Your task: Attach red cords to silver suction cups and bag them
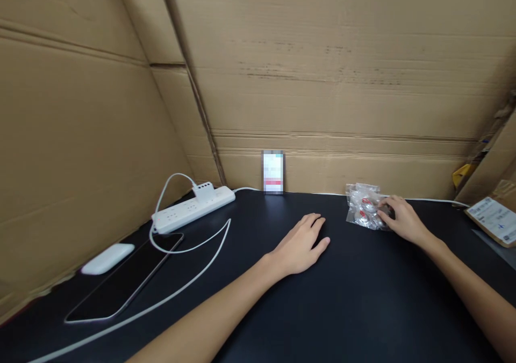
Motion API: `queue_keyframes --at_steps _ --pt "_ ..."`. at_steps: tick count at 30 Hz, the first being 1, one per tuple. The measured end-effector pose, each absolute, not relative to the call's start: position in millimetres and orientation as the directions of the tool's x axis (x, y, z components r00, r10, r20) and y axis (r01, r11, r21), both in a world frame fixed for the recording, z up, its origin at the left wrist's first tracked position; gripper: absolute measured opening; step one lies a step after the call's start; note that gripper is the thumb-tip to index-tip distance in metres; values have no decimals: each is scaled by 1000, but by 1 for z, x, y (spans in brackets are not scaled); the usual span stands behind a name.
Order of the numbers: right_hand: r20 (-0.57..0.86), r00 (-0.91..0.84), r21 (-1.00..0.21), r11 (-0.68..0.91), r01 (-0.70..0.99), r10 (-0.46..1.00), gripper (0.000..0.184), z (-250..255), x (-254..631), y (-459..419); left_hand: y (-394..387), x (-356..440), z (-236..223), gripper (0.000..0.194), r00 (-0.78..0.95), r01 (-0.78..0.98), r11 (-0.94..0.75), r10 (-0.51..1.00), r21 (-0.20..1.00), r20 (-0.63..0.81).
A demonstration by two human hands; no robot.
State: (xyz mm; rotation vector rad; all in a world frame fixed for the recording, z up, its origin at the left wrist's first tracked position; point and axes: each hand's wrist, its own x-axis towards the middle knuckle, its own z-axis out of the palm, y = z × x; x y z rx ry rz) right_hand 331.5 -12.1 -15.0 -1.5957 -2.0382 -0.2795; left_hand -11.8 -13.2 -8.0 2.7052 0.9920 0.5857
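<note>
My left hand [301, 246] rests palm down on the black tabletop [322, 309], its fingers stretched out and holding nothing. At the back right lie small clear plastic bags [365, 208] with red marks and roundish silvery or clear contents that I cannot make out. My right hand [401, 220] is at their right side, thumb and curled fingers closed on the plastic. Part of the bags is hidden behind those fingers.
A phone [273, 172] with a lit, blurred screen leans on the cardboard wall [342, 100]. To the left are a white power strip [193, 208], a looping white cable [201, 271], a dark tablet [124, 282] and a white case [108, 259]. A labelled parcel [494, 220] lies at right.
</note>
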Motion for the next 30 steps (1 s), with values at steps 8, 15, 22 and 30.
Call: queue_keyframes --at_steps 8,15,22,30 --pt "588 -183 -322 436 840 788 14 21 285 -40 -13 -7 6 43 592 439 -644 732 626 338" --pt "486 -289 -566 549 615 825 17 42 207 -61 -20 1 14 37 612 -41 -411 710 911 348" --pt "377 -233 -741 443 505 896 29 9 204 -57 -20 1 7 21 603 -14 -207 778 978 173" --pt "655 -232 -473 629 616 719 25 5 196 -71 -24 8 3 21 553 -10 -205 815 979 176"
